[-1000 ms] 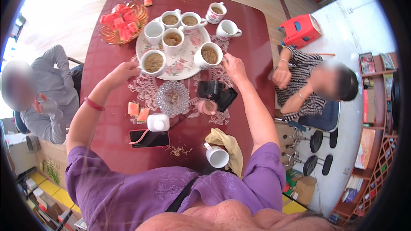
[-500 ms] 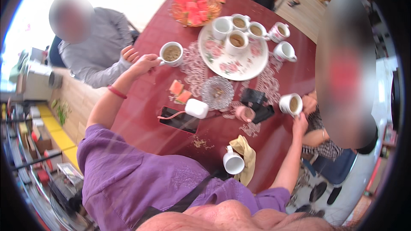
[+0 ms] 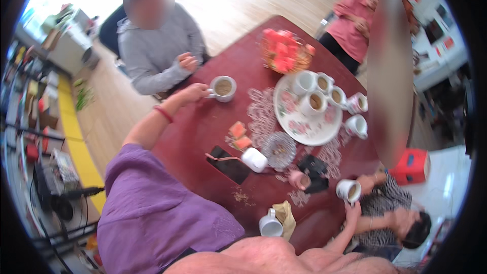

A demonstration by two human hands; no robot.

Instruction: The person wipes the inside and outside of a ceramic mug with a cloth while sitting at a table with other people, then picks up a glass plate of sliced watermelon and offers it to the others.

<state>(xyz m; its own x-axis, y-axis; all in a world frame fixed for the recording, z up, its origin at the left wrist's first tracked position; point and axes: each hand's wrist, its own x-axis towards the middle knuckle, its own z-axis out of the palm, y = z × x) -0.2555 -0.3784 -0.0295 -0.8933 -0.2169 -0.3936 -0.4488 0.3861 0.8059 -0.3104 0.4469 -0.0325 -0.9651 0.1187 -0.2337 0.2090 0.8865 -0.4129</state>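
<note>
Out to the left, my left hand [image 3: 197,92] is closed on the handle of a white mug [image 3: 223,96] with a tan, grainy surface inside. The mug is near the table's left edge, in front of a person in grey. On the right side, my right hand [image 3: 352,209] grips the handle of another white mug [image 3: 345,193] holding brown liquid. A co-worker's hand [image 3: 366,182] is right beside that mug; whether it touches the mug I cannot tell. Close to my body, a white mug [image 3: 271,227] lies tipped beside a yellowish cloth [image 3: 287,220].
A floral tray [image 3: 303,134] carries several mugs. Behind it stands a basket [image 3: 303,61] of watermelon pieces. Mid-table are a glass ashtray [image 3: 279,150], a white case [image 3: 254,160], a dark phone [image 3: 229,167], melon pieces [image 3: 238,131], a black item [image 3: 315,172] and a pink cup [image 3: 299,180].
My view has turned left, so the table sits farther right and lower. The left mug is nearer the person in grey. Both hands keep their mugs.
</note>
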